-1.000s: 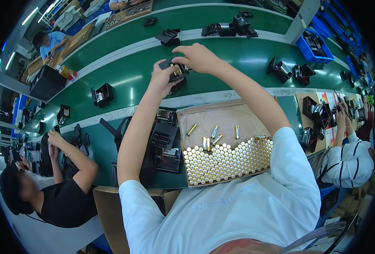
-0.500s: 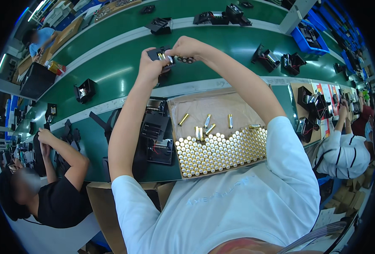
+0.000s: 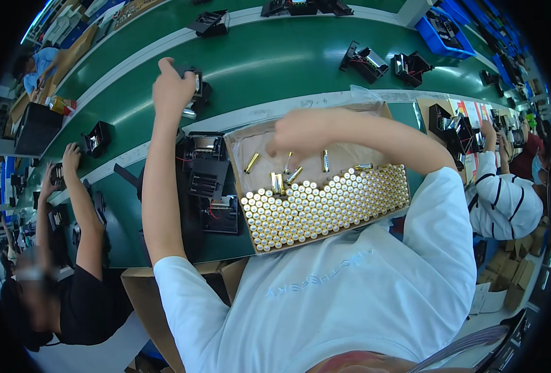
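Hovering over the shallow carton [image 3: 356, 148], the right hand [image 3: 291, 133] is loosely curled, its grip too blurred to tell; batteries [image 3: 325, 208] stand upright there, presumably for quick picking. The left hand [image 3: 175, 92], half curled, meets a black case [image 3: 206, 93] on the green worktop [image 3: 275, 68], seemingly steadying it, hold unclear.

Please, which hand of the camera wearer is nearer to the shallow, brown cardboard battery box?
Right: the right hand is above the box, toward its far side; the left hand is outside, beyond its far-left corner.
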Available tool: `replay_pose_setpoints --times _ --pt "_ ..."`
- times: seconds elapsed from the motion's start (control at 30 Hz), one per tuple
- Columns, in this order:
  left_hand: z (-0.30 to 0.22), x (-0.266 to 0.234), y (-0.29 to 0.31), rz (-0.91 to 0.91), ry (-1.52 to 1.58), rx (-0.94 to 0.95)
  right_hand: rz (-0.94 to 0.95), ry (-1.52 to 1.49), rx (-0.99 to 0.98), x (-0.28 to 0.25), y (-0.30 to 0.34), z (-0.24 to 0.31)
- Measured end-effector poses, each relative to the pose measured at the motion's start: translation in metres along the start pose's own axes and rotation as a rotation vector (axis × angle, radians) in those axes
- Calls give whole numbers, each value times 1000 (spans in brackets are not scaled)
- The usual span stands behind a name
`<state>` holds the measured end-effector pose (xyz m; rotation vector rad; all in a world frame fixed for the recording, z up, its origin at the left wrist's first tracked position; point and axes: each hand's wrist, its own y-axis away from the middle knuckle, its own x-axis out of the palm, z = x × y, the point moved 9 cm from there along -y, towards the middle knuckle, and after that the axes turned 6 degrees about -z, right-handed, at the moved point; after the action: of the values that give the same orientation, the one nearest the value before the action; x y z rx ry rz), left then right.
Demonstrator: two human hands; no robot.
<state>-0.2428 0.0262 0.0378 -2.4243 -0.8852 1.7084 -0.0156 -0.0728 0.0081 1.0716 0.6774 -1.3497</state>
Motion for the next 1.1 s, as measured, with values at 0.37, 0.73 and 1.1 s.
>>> replay_pose_setpoints --times 0.37,0.73,1.1 --pt "-111 47 20 -29 107 606 20 99 -37 52 19 0" --pt "-265 118 43 -8 318 1333 -224 241 204 -36 73 -43" --pt "-224 162 30 813 1024 79 -321 983 314 -128 94 -134"
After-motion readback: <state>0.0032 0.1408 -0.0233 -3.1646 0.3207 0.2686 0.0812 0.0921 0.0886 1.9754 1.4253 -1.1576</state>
